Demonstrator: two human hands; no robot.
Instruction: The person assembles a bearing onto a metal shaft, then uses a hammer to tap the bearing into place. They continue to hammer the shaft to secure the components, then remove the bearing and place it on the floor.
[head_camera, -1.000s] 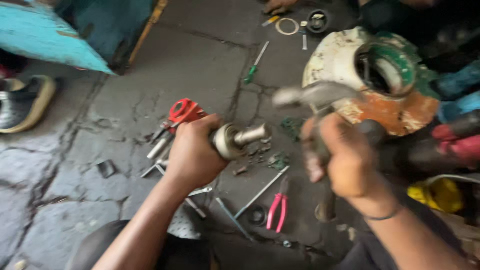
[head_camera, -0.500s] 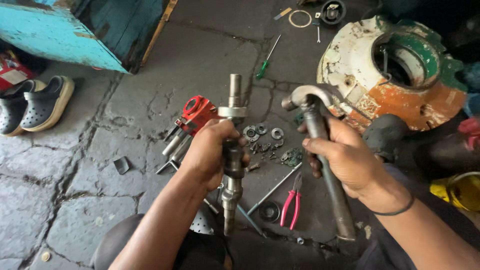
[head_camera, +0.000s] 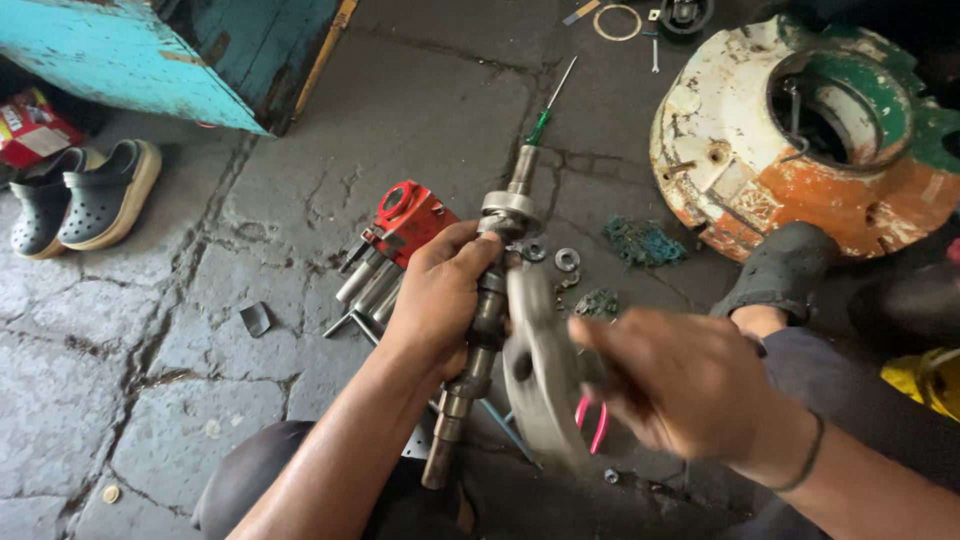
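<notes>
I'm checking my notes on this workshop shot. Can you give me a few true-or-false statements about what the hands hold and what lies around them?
1. The left hand grips a long metal shaft. True.
2. The right hand is empty. False: it holds a hammer, blurred.
3. A green-handled screwdriver lies on the stone floor. True.
4. The shoes are beside the round housing. False: they sit at the far left, the housing at the right.
</notes>
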